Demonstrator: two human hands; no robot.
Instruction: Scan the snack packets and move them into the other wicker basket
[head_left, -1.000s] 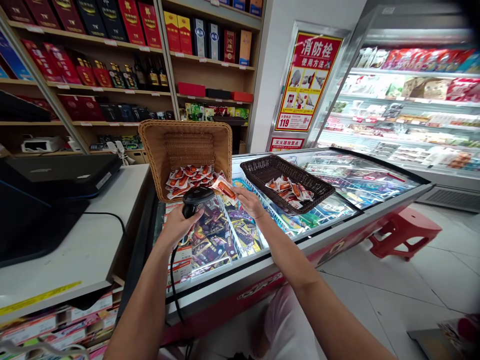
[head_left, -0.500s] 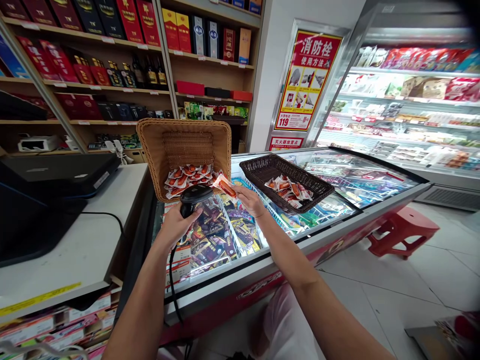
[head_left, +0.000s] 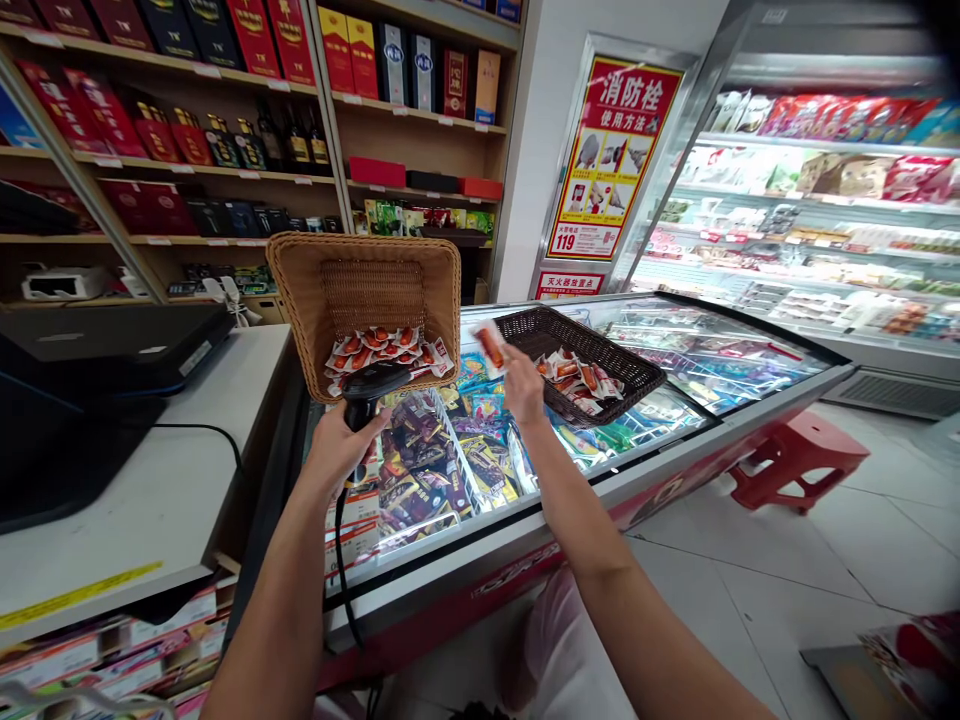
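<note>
My left hand is wrapped round the handle of a black barcode scanner, whose head points right in front of the tan basket. In my right hand is a packaged sausage, pinched at its lower end and slightly blurred. That hand hovers over the freezer, by the left edge of the dark brown basket. Several wrapped sausages lie inside the dark basket. The tan wicker basket leans open toward me with more wrapped sausages at its bottom.
Both baskets rest on a glass-topped chest freezer full of packaged goods. A white counter with black equipment is at left. The scanner's cable hangs down. A red stool stands to the right on the tiled floor.
My right hand has carried the packaged sausage rightward and up, away from the scanner, to the dark basket's left edge. The scanner in my left hand has shifted slightly left.
</note>
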